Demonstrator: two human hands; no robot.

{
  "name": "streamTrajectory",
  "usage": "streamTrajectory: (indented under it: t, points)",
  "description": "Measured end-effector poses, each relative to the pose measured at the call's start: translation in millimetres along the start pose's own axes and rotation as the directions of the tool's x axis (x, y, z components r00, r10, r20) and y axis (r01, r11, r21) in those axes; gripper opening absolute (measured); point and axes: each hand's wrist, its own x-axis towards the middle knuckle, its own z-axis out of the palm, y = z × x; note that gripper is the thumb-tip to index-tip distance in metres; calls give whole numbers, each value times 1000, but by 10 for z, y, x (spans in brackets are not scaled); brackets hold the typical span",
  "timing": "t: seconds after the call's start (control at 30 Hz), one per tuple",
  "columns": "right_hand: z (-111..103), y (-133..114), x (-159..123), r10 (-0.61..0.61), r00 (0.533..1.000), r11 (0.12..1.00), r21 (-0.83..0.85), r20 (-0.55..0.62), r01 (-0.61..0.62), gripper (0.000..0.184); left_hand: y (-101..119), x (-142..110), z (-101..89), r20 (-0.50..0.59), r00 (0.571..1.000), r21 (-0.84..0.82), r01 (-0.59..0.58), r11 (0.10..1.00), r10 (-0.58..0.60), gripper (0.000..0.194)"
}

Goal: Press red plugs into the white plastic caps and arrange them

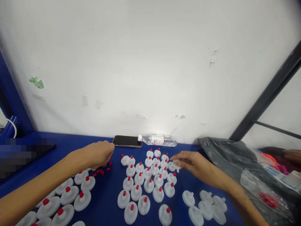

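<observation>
The right hand (192, 162) has its thumb and fingertips closed on 1 translucent white plastic disc with a narrow spout (172, 166), which is tilted, its bare spout pointing down toward the wearer. The left hand (101, 154) is bent downward with its fingers curled; whether its fingertips are together on something cannot be told, as the back of the hand hides them. Just below and to the right of the left hand lie several small red plastic caps (101, 171) on the blue tabletop (103, 201).

To the left of the right hand, and nearer the wearer, stand rows of translucent white discs with red-tipped spouts (139, 179). More red-capped white discs (70, 195) crowd together below the left hand, beside its forearm. Nearer the wearer than the right hand, 6 uncapped white discs (195, 216) lie in a loose cluster.

Beyond the left hand and to its right is a black-screened phone (127, 141); next to it, a clear plastic bottle with a white cap (157, 140) lies on its side. To the right of the right hand spreads a dark grey plastic bag (222, 157), with a clear plastic bag of red pieces (269, 200) on it.
</observation>
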Motion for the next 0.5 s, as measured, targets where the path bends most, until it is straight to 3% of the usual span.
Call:
streamTrajectory:
  t: [0.13,0.27,0.37,0.5]
  points:
    - [114,-68,26,-36,996,989,-140,79,47,24,72,-43,-64,-135,989,81,-43,996,54,15]
    - [258,-130,5,-43,994,997,-63,102,49,29,288,-116,-175,-279,948,113,-126,985,154,16]
    - [363,-155,-27,-20,992,999,-24,127,23,30,528,-167,-201,-299,923,89,-224,971,240,13]
    - [486,-179,-56,-7,986,996,92,167,-8,31,809,-230,-89,-272,886,34,-381,924,375,12]
